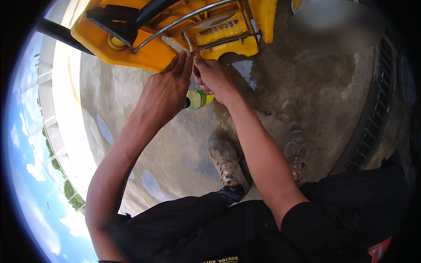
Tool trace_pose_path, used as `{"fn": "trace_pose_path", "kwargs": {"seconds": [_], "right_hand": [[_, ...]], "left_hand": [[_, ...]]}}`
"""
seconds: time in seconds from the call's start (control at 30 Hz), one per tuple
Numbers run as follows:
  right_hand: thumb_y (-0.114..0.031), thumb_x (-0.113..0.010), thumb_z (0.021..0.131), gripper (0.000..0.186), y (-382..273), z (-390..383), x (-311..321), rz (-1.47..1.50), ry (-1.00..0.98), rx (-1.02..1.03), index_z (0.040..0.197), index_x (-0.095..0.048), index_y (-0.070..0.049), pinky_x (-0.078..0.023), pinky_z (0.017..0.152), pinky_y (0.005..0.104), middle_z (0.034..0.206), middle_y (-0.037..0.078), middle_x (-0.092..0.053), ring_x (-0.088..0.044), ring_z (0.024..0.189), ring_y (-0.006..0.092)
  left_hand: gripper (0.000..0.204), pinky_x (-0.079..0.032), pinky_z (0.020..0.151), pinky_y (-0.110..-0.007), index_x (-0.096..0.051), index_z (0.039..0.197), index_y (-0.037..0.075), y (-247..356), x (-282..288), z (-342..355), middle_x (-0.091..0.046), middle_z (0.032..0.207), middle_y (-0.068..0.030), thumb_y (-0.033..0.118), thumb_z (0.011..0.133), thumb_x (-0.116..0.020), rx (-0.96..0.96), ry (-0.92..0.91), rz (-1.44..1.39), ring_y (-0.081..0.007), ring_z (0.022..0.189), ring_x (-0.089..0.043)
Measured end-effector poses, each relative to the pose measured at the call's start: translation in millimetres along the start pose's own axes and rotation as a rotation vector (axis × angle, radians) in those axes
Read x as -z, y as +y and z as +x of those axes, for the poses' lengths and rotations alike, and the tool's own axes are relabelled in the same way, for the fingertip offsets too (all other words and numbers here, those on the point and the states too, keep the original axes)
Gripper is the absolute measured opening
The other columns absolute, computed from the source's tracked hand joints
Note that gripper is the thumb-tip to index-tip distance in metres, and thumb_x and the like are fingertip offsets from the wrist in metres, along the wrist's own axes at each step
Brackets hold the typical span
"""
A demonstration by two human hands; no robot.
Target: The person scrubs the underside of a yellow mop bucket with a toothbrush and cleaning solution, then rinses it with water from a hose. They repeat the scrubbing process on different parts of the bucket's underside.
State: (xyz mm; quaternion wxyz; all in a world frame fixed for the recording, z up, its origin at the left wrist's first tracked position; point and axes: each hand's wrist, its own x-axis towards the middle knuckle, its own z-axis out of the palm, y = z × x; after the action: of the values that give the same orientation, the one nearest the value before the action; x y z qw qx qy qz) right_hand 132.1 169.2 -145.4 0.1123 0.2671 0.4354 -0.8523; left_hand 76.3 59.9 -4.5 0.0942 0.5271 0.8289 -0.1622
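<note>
A yellow plastic frame [127, 55] with ribs and black fittings lies tipped at the top of the view. My left hand [169, 87] reaches up to its near edge, fingers stretched out side by side. Close beside it, my right hand [212, 79] is closed, its thumb and fingers pinched at the near end of a thin dark metal rod [228, 42]. What sits in that pinch is hidden. A pale strip [188, 41] stands up just beyond the fingertips. Below the hands is a bottle [197, 100] with yellow-green contents and a dark cap, partly covered by them.
A bent metal bar [184, 19] crosses the frame. Wet concrete floor [272, 101] lies around my shoes [226, 160]. A drain grate [372, 114] runs along the right. A blurred grey patch hides part of the top right, beside a whitish container [297, 5].
</note>
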Motion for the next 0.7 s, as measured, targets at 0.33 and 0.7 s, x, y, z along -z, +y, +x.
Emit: {"fn": "trace_pose_path", "kwargs": {"seconds": [0.33, 0.7], "right_hand": [[-0.037, -0.041, 0.113, 0.054, 16.6, 29.4, -2.7, -0.422, 0.224, 0.328, 0.092, -0.069, 0.005, -0.053, 0.081, 0.0503, 0.080, 0.023, -0.071, -0.069, 0.078, 0.0409], [-0.037, -0.040, 0.114, 0.048, 6.6, 14.7, 15.8, -0.018, -0.148, 0.011, 0.084, -0.059, -0.003, -0.043, 0.048, 0.0333, 0.065, 0.002, -0.052, -0.048, 0.048, 0.0143]], "left_hand": [[0.064, -0.054, 0.111, -0.046, -0.048, 0.152, -0.010, 4.5, 2.2, 10.3, -0.055, 0.152, -0.0316, 0.008, 0.095, -0.071, -0.045, -0.006, 0.053, -0.0400, 0.141, -0.056], [0.063, -0.054, 0.111, -0.047, -0.048, 0.151, -0.011, 3.2, 1.2, 9.0, -0.055, 0.151, -0.0330, 0.003, 0.093, -0.069, -0.049, -0.008, 0.069, -0.0409, 0.138, -0.059]]}}
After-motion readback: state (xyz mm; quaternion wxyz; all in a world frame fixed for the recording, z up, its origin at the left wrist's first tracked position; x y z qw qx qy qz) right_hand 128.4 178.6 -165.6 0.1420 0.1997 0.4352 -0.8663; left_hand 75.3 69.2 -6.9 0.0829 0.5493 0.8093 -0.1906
